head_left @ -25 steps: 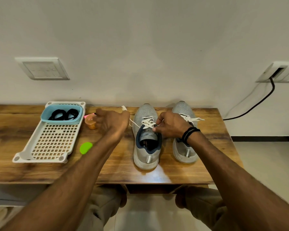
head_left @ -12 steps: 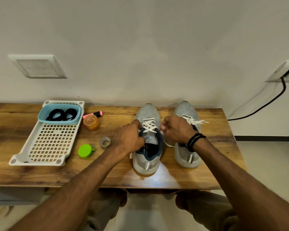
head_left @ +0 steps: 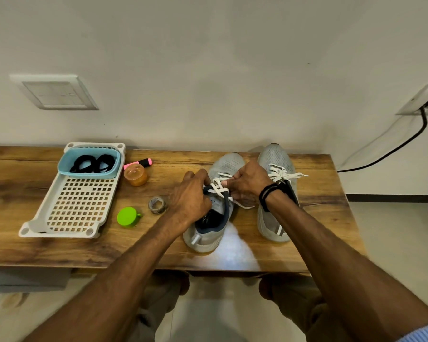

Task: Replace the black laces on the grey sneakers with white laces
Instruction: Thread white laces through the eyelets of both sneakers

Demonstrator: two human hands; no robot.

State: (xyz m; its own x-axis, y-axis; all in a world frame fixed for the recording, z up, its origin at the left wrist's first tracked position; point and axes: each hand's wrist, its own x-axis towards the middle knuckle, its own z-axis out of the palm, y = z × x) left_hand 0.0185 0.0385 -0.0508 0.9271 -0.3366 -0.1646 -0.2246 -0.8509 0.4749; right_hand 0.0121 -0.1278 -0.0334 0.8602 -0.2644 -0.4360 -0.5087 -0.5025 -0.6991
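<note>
On a brown wooden table (head_left: 319,230), the left hand (head_left: 192,196) and right hand (head_left: 250,182) now meet over the tongue of the left grey mesh sneaker (head_left: 203,239), each with curled fingers pinching its white lace (head_left: 218,185). A second ago the left hand was stretched out leftward. The right grey mesh sneaker (head_left: 273,159) stands just beside it, and coiled black laces (head_left: 84,164) lie in a light blue tub (head_left: 89,175).
</note>
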